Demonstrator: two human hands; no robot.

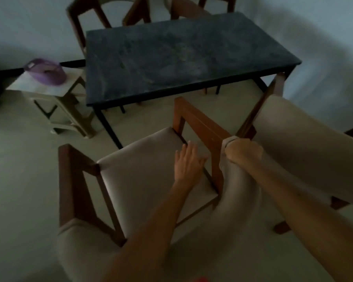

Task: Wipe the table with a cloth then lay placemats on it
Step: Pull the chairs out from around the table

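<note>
A dark stone-topped table [171,58] on black legs stands ahead, its top dusty and streaked. In front of it is a wooden armchair [194,117] with a beige padded seat [143,165]. My left hand [189,161] lies flat on that seat near its right armrest, fingers straight. My right hand [243,150] grips the top corner of the chair's beige padded backrest [232,192], fingers curled round its edge. No cloth or placemat shows in view.
A second beige chair [306,139] sits close on the right. Two more wooden chairs [86,17] stand behind the table. At the left, a small stool [55,92] carries a purple plastic basin [47,71]. Pale floor lies on the left.
</note>
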